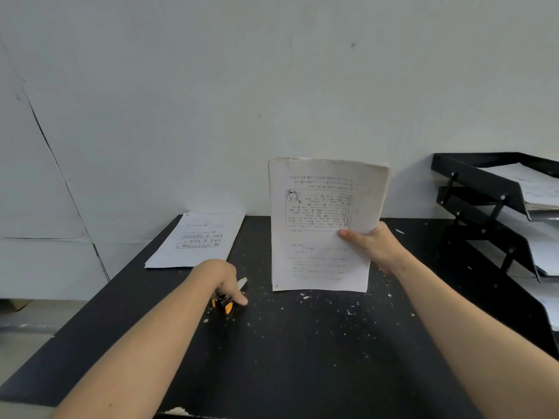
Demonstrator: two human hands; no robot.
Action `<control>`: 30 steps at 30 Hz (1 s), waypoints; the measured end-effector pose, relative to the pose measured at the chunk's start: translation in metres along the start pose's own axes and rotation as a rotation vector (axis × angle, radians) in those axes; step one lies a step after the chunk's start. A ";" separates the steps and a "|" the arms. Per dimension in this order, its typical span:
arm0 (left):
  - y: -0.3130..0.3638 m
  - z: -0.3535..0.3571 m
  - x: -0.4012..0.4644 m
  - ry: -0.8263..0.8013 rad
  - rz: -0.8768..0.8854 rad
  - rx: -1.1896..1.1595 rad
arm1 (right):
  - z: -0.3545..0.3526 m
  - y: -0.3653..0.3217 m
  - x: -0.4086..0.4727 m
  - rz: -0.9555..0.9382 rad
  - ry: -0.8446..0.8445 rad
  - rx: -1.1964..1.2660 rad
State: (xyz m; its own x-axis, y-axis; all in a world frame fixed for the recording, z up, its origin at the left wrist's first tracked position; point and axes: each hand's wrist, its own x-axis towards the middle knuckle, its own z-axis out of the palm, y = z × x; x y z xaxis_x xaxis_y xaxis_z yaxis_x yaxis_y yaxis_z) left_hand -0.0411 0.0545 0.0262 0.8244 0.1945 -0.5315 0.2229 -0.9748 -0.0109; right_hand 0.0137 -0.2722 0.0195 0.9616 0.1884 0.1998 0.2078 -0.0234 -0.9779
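Paper sheaf (320, 225) stands on its short bottom edge mid-table, long axis vertical, printed face toward the camera. Right hand (373, 246) pinches its right edge, thumb in front, fingers behind. Left hand (223, 276) curls over the orange-black stapler (225, 303), which lies diagonally with its pale tip pointing away toward the sheaf. Black table (302, 343), flecked white. 2nd paper stack (196, 240) lies flat at far left. Tiered black trays (484, 182) right. Grey wall (242, 86) behind.

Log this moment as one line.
left hand: grips orange-black tool on table | right hand: holds printed sheets upright on table
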 end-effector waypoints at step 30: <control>0.025 -0.116 -0.063 0.621 1.108 -1.727 | -0.003 0.000 -0.002 -0.003 -0.041 -0.032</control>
State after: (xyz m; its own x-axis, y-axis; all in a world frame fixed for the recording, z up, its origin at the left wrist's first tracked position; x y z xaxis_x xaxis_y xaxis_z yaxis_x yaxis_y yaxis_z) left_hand -0.0276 0.0303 0.1577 0.8553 0.1133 0.5055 -0.5147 0.2968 0.8044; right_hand 0.0125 -0.2754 0.0194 0.9528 0.2289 0.1996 0.2171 -0.0536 -0.9747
